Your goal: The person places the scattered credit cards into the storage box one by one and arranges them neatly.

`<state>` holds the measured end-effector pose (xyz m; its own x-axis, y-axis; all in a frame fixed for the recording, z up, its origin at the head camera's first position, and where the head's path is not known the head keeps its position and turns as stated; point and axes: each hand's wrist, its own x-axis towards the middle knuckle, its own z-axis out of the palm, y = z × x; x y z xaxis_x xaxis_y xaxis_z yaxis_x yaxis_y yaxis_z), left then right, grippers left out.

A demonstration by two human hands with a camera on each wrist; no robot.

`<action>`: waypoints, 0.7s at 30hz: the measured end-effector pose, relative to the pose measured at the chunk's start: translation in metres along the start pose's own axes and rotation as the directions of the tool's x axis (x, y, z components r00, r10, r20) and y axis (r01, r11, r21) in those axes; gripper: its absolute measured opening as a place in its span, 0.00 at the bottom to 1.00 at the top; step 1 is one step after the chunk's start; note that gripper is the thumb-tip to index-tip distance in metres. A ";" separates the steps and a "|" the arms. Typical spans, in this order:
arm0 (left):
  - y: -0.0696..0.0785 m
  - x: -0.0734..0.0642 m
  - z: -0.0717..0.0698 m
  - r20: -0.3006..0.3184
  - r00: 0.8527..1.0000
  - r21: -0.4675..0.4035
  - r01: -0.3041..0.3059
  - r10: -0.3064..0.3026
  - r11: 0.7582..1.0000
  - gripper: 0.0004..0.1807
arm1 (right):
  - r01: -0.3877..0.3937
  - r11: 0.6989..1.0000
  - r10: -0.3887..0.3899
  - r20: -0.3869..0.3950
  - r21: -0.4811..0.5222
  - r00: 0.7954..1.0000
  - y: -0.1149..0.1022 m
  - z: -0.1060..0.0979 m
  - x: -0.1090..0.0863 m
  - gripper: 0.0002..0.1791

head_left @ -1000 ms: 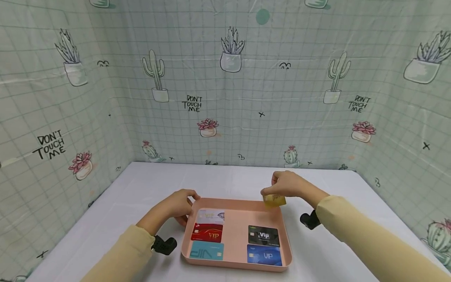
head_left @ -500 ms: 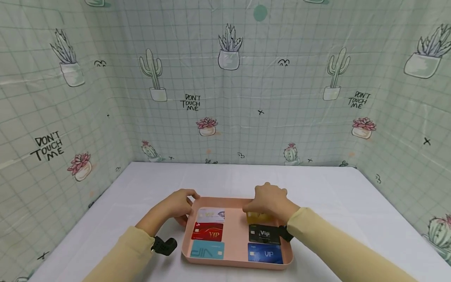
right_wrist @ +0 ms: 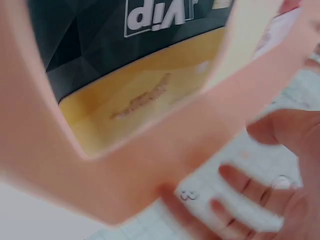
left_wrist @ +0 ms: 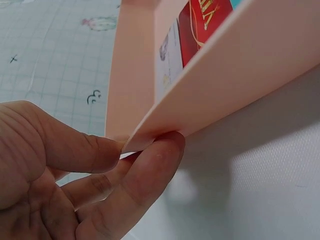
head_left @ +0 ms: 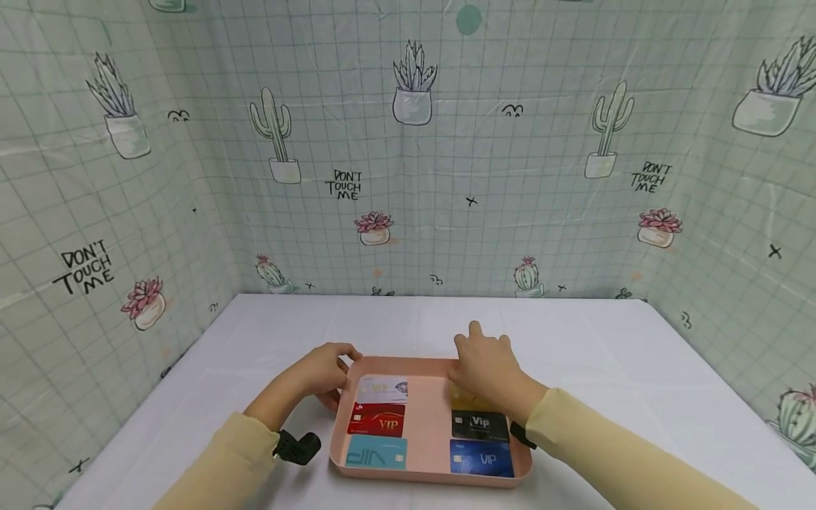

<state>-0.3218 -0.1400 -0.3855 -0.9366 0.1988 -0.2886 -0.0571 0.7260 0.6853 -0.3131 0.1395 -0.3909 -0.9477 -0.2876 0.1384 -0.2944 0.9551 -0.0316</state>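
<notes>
A pink tray (head_left: 427,432) lies on the white table with cards in two columns. My left hand (head_left: 319,372) grips its far left corner; in the left wrist view, thumb and fingers pinch around the tray wall (left_wrist: 220,95). Over the far right part of the tray is my right hand (head_left: 487,365), partly covering a gold card (head_left: 468,402). The right wrist view shows that gold card (right_wrist: 145,100) flat inside the tray beside the black Vip card (right_wrist: 125,40). There the right hand (right_wrist: 280,185) is blurred, fingers spread outside the wall and holding nothing.
On the tray's left side lie a white card (head_left: 382,389), a red card (head_left: 376,420) and a teal card (head_left: 376,452). The blue card (head_left: 481,458) is at near right. A cactus-print cloth (head_left: 408,177) hangs behind and beside the white table (head_left: 593,368).
The right hand has carried the gold card down into the tray's far right corner and let it go. It now lifts slightly with fingers spread. The left hand keeps its grip.
</notes>
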 end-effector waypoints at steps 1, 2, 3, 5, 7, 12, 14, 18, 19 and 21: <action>0.000 0.000 0.000 0.003 1.000 0.000 -0.001 0.001 1.000 0.29 | 0.047 0.999 -0.047 -0.033 -0.020 0.998 0.000 -0.001 -0.004 0.12; 0.000 0.000 0.000 0.003 1.000 0.001 -0.002 0.002 1.000 0.29 | 0.091 0.995 -0.093 -0.052 -0.043 0.994 -0.001 -0.003 -0.008 0.11; 0.000 -0.001 -0.001 0.001 1.000 0.003 -0.005 0.005 1.000 0.29 | 0.131 0.990 -0.134 -0.058 -0.059 0.989 -0.001 -0.004 -0.012 0.14; 0.001 -0.001 -0.002 -0.002 1.000 0.009 -0.005 0.005 1.000 0.29 | 0.170 0.983 -0.172 -0.024 -0.067 0.985 -0.003 -0.007 -0.021 0.19; 0.002 -0.001 -0.003 -0.009 1.000 0.015 -0.008 0.008 1.000 0.29 | 0.176 0.981 -0.174 0.034 -0.081 0.984 -0.003 -0.008 -0.027 0.19; 0.002 -0.001 -0.003 -0.013 1.000 0.020 -0.001 0.002 1.000 0.29 | 0.137 0.982 -0.124 0.103 -0.128 0.987 0.002 -0.003 -0.031 0.11; 0.002 0.001 -0.002 -0.009 1.000 0.019 0.003 -0.003 1.000 0.29 | 0.125 0.986 -0.114 0.098 -0.114 0.989 0.007 0.000 -0.031 0.10; -0.001 0.003 -0.003 0.013 1.000 0.011 0.008 -0.008 1.000 0.29 | 0.132 0.990 -0.128 0.090 -0.041 0.988 0.017 0.001 -0.031 0.07; -0.002 0.003 -0.003 0.023 1.000 0.007 0.008 -0.008 1.000 0.29 | 0.134 0.991 -0.131 0.081 -0.028 0.988 0.020 -0.001 -0.029 0.06; -0.005 0.004 -0.005 0.050 0.999 0.003 0.003 -0.004 1.000 0.29 | 0.143 0.990 -0.142 0.038 -0.013 0.989 0.028 -0.006 -0.026 0.07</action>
<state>-0.3272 -0.1460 -0.3862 -0.9178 0.2291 -0.3244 -0.0591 0.7289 0.6820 -0.2961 0.1738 -0.3894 -0.9003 -0.4227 0.1042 -0.4249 0.9052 0.0010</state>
